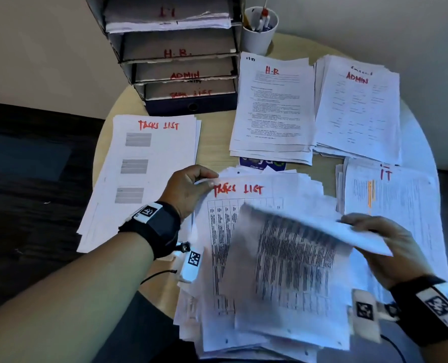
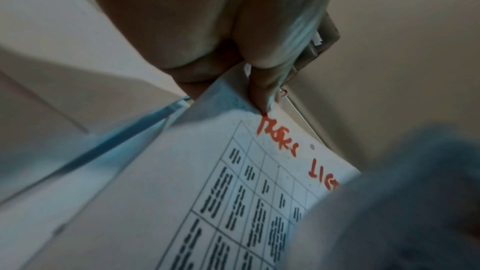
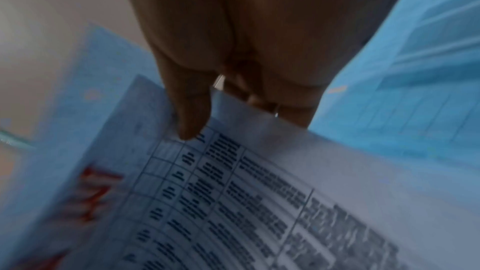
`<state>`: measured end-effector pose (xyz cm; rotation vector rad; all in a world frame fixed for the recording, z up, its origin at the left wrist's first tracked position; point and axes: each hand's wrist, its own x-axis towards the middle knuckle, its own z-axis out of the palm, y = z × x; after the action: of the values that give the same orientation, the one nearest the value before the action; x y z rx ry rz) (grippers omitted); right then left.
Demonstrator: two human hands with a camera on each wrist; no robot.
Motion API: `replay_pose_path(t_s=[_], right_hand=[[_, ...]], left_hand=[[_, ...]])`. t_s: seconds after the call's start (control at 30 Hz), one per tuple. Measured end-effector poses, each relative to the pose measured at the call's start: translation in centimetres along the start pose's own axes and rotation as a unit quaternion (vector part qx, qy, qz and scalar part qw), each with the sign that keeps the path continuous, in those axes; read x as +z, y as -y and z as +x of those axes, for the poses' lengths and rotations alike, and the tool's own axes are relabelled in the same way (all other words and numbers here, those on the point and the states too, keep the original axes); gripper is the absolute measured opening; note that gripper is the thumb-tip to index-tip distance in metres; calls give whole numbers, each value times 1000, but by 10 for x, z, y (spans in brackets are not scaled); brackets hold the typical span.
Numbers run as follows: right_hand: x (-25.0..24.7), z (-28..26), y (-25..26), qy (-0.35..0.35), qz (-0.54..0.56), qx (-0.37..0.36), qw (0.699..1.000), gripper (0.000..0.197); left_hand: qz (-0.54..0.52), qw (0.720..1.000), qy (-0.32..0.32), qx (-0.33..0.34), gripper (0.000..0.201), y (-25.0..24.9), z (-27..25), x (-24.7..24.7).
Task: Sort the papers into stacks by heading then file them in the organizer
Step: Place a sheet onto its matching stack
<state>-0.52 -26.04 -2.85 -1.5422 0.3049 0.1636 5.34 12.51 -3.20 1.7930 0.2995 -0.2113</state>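
- On a round, pale wooden table (image 1: pixel 217 142), sorted stacks are laid out: a "Tasks List" stack (image 1: pixel 144 174) at the left, an "H.R" stack (image 1: pixel 272 108) and an "Admin" stack (image 1: pixel 359 108) at the back, and an "IT" stack (image 1: pixel 390 195) at the right.
- At the table's far edge a tiered organizer (image 1: pixel 175 53) is stood, its trays marked IT, H.R., Admin and Task List; a white cup of pens (image 1: pixel 261 30) is placed just beside it.
- A dark floor is seen to the left and a plain light wall behind.
- Nearest the camera, the unsorted pile (image 1: pixel 217 258) is steadied at its top-left corner, pinched between thumb and fingers of the left hand (image 1: pixel 186 189); its top sheet is headed "Tasks List".
- A lifted sheet (image 1: pixel 291 258) is pinched at its upper edge by the right hand (image 1: pixel 390 247); it is blurred, and its heading cannot be read.
- A blue label (image 1: pixel 262 163) is mostly hidden under the papers.
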Motion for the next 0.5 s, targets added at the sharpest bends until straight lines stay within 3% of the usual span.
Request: replay_pose_path(t_s=[0.03, 0.1, 0.27, 0.4, 0.43, 0.5], right_hand=[[-4, -3, 1, 27, 29, -8, 999, 9], [-9, -5, -1, 49, 41, -10, 998, 24], [22, 2, -2, 33, 51, -9, 998, 13], [56, 9, -3, 2, -98, -1, 995, 10], [63, 11, -5, -1, -117, 4, 993, 12], [69, 13, -5, -20, -113, -2, 993, 19]], left_hand=[[-1, 1000, 0, -3, 27, 3, 1, -2], [3, 1000, 11, -2, 32, 5, 2, -1], [-39, 999, 33, 8, 31, -14, -9, 11], [-10, 992, 125, 29, 31, -30, -24, 25], [-23, 992, 121, 29, 27, -31, -25, 24], [-118, 991, 51, -26, 17, -33, -23, 24]])
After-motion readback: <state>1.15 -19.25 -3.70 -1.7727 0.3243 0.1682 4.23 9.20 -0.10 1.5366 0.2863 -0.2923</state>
